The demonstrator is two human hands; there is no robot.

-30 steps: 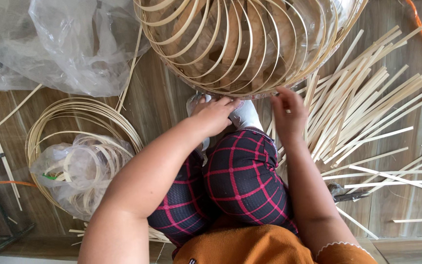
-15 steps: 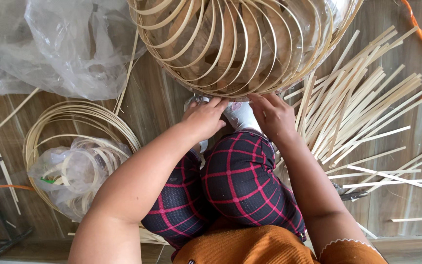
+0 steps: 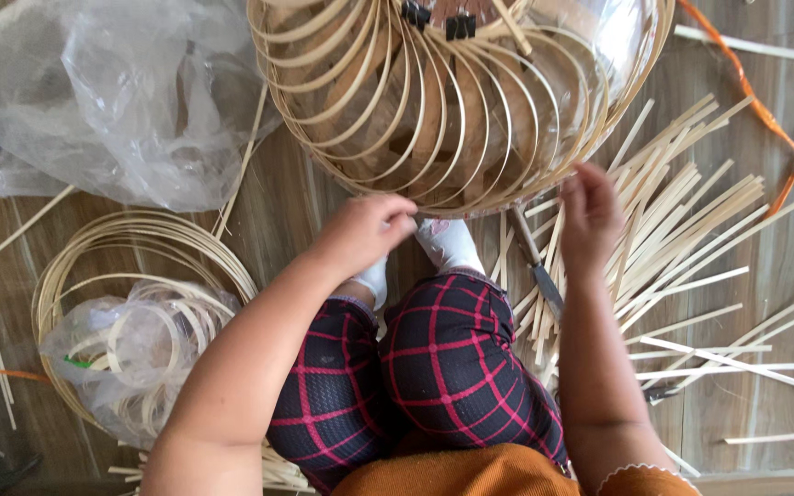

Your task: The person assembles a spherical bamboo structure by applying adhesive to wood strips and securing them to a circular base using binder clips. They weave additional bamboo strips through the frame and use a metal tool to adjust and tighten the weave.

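**Hands at the lower rim of a bamboo hoop frame**

On the wooden floor (image 3: 783, 266), between the seated person's knees, a large round frame of bent bamboo hoops (image 3: 452, 101) is propped, its lower rim lying just above the white socks (image 3: 448, 241). Two black clips (image 3: 434, 16) are seen at the top, where the hoops gather.

The left hand (image 3: 365, 231) is held at the bottom edge of the frame with its fingers curled and pinched together; whether a thin strip is caught between them cannot be told. The right hand (image 3: 588, 216) is raised just beside the frame's lower right rim, fingers loosely bent, nothing plainly gripped, and it is slightly blurred. It hangs above a fanned pile of flat bamboo slats (image 3: 682, 230), beside which a dark-handled blade (image 3: 539, 271) lies.

Coiled bamboo rings (image 3: 140, 248), partly inside a clear plastic bag (image 3: 130, 354), are set to the left, with more crumpled plastic sheeting (image 3: 103, 101) beyond them.

The step in hand is judged to be the fixing or adjusting of the hoops along the lower rim. A steadying grip from the left hand and a careful placing of a single slat by the right would probably be called for next.
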